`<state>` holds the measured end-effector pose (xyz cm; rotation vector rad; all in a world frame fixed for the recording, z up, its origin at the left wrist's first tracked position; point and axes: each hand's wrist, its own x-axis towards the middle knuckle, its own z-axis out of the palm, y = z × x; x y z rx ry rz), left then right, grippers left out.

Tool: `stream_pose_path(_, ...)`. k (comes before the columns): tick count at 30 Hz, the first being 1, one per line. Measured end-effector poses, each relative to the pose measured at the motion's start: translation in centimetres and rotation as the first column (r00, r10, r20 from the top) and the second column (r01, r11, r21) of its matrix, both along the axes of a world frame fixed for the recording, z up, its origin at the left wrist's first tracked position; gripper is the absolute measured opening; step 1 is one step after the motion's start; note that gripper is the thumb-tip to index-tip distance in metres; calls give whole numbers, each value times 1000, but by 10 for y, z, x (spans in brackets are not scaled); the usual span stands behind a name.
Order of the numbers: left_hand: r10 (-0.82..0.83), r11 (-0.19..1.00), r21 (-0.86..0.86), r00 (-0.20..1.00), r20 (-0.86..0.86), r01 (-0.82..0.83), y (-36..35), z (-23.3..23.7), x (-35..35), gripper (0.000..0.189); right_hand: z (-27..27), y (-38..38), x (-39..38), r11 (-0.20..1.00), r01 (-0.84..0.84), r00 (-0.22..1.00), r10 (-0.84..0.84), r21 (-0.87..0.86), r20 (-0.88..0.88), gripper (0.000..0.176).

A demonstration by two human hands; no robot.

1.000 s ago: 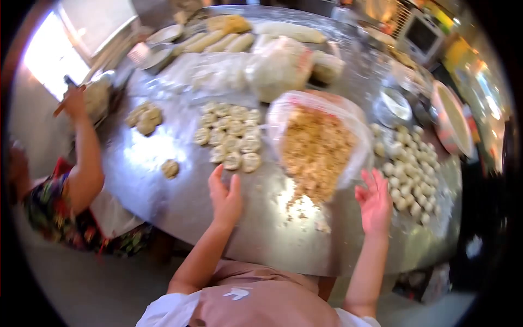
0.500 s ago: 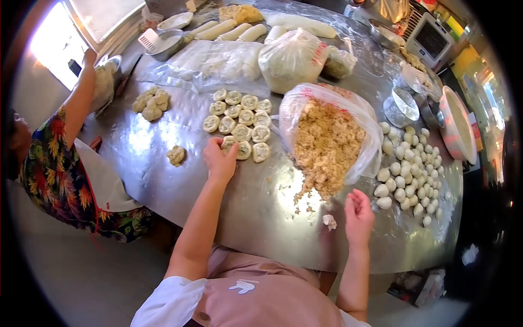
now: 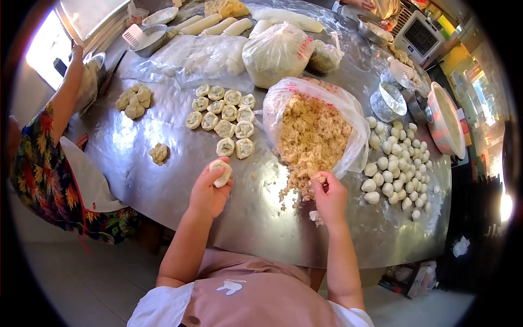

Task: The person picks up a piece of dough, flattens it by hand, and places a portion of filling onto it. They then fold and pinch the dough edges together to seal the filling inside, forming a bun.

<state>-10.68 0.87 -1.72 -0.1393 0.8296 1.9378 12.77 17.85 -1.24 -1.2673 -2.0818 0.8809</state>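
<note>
A round, pale dough piece [image 3: 220, 173] is held upright in my left hand [image 3: 208, 192], just below the rows of flat dough pieces [image 3: 229, 113] with dark-flecked centres. My right hand [image 3: 329, 197] pinches a bit of crumbly brown filling at the lower edge of the heap [image 3: 313, 136], which spills from an open plastic bag [image 3: 357, 143]. Below that heap, a small whitish lump [image 3: 316, 218] lies near my right wrist. Many small white dough balls [image 3: 395, 169] are spread out to the right.
Metal table [image 3: 256, 218] beneath everything. Dough lumps [image 3: 133, 101] and a single lump [image 3: 159, 153] lie left. Behind stand a tied bag [image 3: 277, 57], dough rolls [image 3: 210, 24] and metal bowls [image 3: 388, 102]. A person in a floral sleeve [image 3: 49, 163] is at left; another person's hand [image 3: 364, 4] shows at top.
My left hand has picked a dough piece from the lower left of the rows and drawn it nearer. My right hand has moved up and left to the filling and closed on some.
</note>
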Motion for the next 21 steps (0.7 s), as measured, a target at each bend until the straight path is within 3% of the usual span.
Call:
stream_pose_path(2, -157, 984, 105, 981, 111, 146, 5, 10, 12, 30, 20, -3, 1, 968, 40, 979, -88, -248, -183, 19)
stream_pose_path(3, -237, 964, 164, 959, 157, 211, 10, 12, 20, 29, 24, -3, 2, 963, 65, 980, -112, -262, -166, 24)
stream_pose_path(6, -354, 935, 37, 926, 132, 352, 27, 14, 51, 28, 4, 5, 8, 877, 25, 928, -198, -480, -315, 25)
stream_pose_path(9, -437, 898, -14, 894, 94, 440, 40, 12, 76, 27, 26, -12, 0, 816, -108, 821, -249, -568, -514, 26)
stream_pose_path(12, -401, 913, -58, 914, 57, 404, 50, 5, 99, 27, 43, -32, -7, 693, -321, 680, -305, -645, -667, 26)
stream_pose_path(13, -420, 907, 51, 902, 96, 417, 54, 0, 102, 31, 43, -36, -8, 677, -386, 665, -265, -626, -698, 26)
stream_pose_path(16, -394, 902, 236, 913, 101, 363, 59, -2, 110, 36, 35, -45, -15, 764, -325, 807, -83, -558, -584, 28)
stream_pose_path(18, -351, 929, 153, 933, 81, 336, 58, 5, 111, 37, 30, -51, -18, 926, -232, 900, 89, -296, -426, 26)
stream_pose_path(20, -332, 943, 49, 938, 94, 329, 57, 18, 110, 34, 33, -52, -21, 974, -222, 939, 224, 39, -259, 25)
stream_pose_path(21, -365, 931, -5, 931, -15, 365, 55, 23, 111, 32, 36, -56, -23, 982, -190, 944, 189, 23, -269, 25)
